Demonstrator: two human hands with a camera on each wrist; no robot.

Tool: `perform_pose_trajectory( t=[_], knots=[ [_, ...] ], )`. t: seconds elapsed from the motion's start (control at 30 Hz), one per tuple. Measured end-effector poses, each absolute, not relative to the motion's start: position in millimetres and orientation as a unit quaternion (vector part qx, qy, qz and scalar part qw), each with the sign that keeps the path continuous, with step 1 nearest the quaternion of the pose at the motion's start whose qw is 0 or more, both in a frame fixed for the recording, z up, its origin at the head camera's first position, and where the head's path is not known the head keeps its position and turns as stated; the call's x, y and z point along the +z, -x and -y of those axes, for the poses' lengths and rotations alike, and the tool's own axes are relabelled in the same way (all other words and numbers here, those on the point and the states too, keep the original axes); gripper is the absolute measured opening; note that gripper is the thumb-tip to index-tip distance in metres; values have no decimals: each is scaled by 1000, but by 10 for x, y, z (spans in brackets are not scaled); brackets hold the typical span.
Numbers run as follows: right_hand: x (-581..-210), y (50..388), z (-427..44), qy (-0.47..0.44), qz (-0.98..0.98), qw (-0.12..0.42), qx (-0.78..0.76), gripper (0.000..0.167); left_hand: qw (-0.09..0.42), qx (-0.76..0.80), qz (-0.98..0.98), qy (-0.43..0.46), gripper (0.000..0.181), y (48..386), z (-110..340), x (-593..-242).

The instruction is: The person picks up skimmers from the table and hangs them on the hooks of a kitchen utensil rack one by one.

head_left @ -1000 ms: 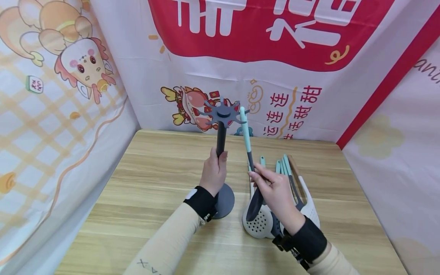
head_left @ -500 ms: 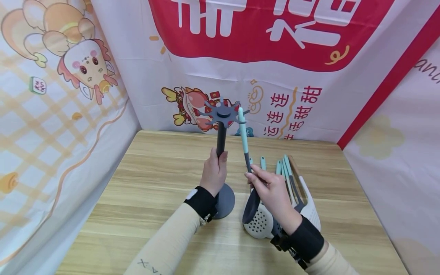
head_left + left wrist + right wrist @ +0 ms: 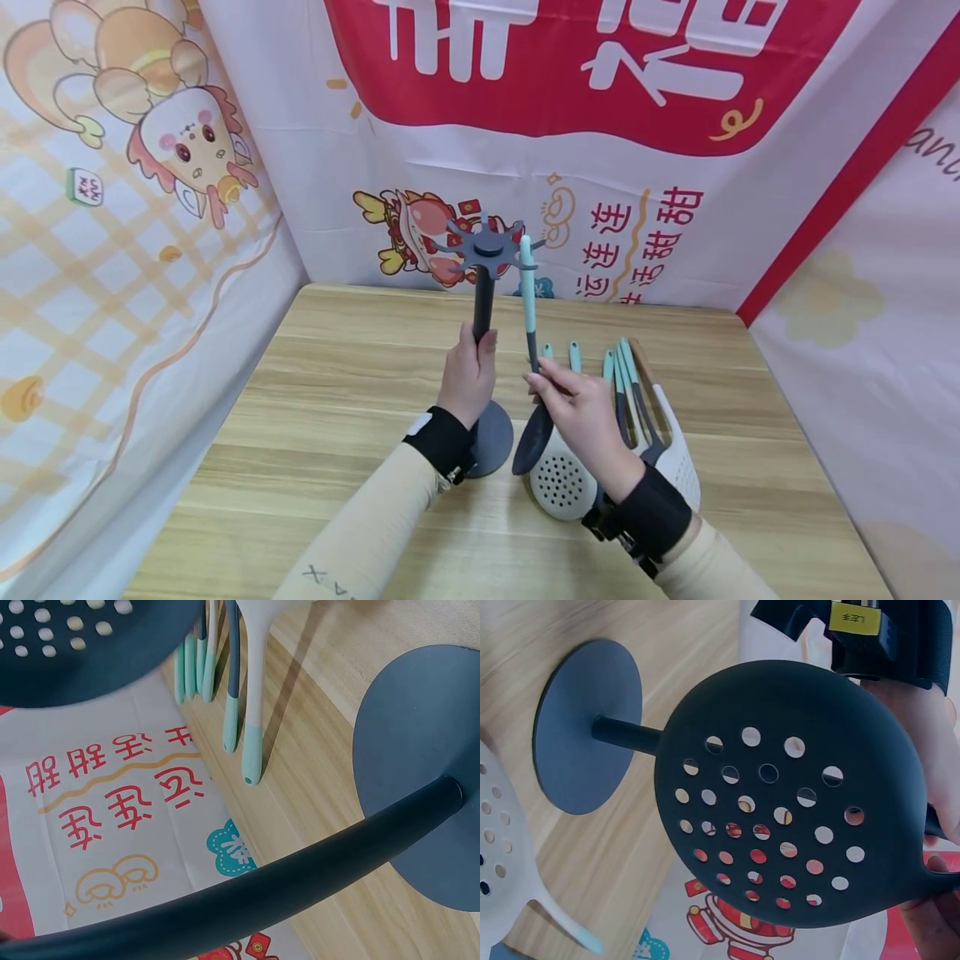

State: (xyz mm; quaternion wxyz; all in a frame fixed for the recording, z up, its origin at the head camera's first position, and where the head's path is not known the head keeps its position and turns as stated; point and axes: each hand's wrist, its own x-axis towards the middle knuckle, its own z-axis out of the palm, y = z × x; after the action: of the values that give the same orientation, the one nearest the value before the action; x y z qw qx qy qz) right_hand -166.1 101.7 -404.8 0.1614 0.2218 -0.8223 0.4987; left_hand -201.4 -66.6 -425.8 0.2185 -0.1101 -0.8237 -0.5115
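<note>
My left hand (image 3: 467, 379) grips the dark upright post (image 3: 483, 304) of a stand with a hooked top (image 3: 487, 248) and a round base (image 3: 492, 437). Just right of the post, my right hand (image 3: 585, 412) pinches a skimmer by the dark neck below its mint handle (image 3: 528, 292). Its handle points up beside the hooks, overlapping them in the head view; contact cannot be told. The skimmer's dark head (image 3: 533, 440) hangs below the fingers, and its holes show in the right wrist view (image 3: 784, 769). In the left wrist view the post (image 3: 247, 896) crosses the frame's bottom.
Right of the stand lie several utensils: a pale perforated skimmer (image 3: 562, 485), a white perforated one (image 3: 681, 467) and several mint handles (image 3: 625, 357), partly behind my right hand. A printed cloth wall (image 3: 420, 150) rises behind the wooden table (image 3: 337, 375).
My right hand has moved left with the skimmer, whose head has swung left towards the stand's base while its handle has become more upright. The left hand has stayed on the post.
</note>
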Motion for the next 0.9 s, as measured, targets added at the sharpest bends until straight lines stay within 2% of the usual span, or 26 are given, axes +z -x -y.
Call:
perform_pose_trajectory(
  t=[0.17,0.47,0.9],
  knots=[
    [-4050,1699,-956,-212,828,141,500,24,222,-510,823,110,46,2015,661,-4263],
    [-4079,1771,-910,-212,839,127,484,24,213,-512,825,111,29,2030,636,-4281],
    [-4100,1856,-780,-215,848,128,467,23,205,-515,825,109,28,2022,653,-4261]
  ],
)
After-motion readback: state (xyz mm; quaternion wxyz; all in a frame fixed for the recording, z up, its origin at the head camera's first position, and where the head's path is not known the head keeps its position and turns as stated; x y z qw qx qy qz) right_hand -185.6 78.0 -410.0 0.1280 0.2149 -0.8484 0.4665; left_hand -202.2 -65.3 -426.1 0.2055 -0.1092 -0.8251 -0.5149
